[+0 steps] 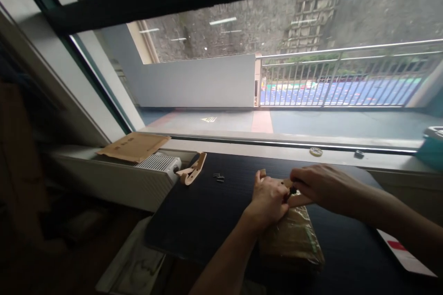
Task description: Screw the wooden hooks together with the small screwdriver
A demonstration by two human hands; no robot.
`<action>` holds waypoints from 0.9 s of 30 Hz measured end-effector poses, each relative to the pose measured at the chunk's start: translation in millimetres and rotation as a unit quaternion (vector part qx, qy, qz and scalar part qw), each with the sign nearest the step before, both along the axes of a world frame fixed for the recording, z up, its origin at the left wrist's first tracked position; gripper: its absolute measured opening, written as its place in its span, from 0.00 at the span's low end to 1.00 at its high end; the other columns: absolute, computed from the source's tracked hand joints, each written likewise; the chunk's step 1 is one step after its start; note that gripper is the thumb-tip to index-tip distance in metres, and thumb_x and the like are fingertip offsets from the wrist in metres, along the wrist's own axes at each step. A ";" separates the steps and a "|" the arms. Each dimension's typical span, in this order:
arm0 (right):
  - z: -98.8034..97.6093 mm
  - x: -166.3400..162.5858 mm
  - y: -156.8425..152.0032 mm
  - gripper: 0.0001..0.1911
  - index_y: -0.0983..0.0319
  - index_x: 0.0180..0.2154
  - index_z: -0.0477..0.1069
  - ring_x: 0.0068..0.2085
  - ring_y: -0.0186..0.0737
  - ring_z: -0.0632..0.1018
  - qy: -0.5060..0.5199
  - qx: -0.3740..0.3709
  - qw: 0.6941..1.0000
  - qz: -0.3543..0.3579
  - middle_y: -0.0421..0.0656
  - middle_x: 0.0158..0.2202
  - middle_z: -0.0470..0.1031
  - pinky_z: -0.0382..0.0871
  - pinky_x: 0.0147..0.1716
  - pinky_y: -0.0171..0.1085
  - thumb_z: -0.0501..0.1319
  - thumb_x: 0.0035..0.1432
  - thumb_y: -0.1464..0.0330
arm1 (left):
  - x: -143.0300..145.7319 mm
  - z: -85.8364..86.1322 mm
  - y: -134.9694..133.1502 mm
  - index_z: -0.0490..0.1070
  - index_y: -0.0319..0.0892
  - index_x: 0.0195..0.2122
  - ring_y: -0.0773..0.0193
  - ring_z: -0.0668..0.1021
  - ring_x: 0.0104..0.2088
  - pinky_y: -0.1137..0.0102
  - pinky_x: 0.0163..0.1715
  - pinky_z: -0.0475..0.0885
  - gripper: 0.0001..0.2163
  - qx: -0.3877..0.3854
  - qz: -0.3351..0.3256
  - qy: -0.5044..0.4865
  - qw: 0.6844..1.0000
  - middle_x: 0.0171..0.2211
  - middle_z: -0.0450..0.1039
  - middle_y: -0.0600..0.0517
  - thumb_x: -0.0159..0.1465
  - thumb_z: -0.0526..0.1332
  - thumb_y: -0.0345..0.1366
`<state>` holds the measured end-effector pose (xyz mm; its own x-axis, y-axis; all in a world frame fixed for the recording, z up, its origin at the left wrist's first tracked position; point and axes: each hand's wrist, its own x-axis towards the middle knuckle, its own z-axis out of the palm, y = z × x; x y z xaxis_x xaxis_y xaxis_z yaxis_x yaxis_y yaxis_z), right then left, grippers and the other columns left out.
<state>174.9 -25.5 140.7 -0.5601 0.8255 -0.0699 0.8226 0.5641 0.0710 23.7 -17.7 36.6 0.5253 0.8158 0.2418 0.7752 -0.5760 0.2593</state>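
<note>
On the dark table lies a package wrapped in shiny brown tape. Light wooden pieces rest on top of it, partly covered by my hands. My left hand is closed over the wood and presses it against the package. Close beside it, my right hand has its fingers pinched around a small dark thing, mostly hidden, whose kind I cannot make out. Farther left are several screws and a curved wooden piece with holes at the table's edge.
A flat piece of cardboard sits on a white slatted unit at left. The window sill holds a tape roll and a small dark object. At right are a teal container and a white-and-red flat item.
</note>
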 end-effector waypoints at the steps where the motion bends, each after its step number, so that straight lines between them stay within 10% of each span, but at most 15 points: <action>1: 1.8 -0.2 -0.4 0.12 0.62 0.30 0.69 0.29 0.39 0.75 0.001 0.002 1.000 -0.003 0.45 0.26 0.76 0.52 0.25 0.35 0.50 0.62 0.70 | -0.3 0.4 0.0 0.72 0.44 0.30 0.56 0.72 0.44 0.48 0.58 0.48 0.05 0.000 -0.001 0.000 1.000 0.37 0.75 0.52 0.55 0.60 0.38; 27: 10.4 4.3 2.4 0.06 0.64 0.33 0.68 0.26 0.35 0.73 0.014 -0.005 0.998 0.056 0.42 0.26 0.75 0.51 0.22 0.34 0.54 0.59 0.70 | -1.1 9.2 2.5 0.71 0.44 0.32 0.56 0.72 0.45 0.47 0.59 0.47 0.03 -0.022 -0.006 -0.004 1.000 0.37 0.74 0.52 0.57 0.60 0.34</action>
<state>179.2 -23.1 151.0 -0.6500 0.7575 -0.0606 0.7566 0.6526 0.0419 22.6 -15.2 45.9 0.5341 0.8191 0.2093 0.7655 -0.5737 0.2913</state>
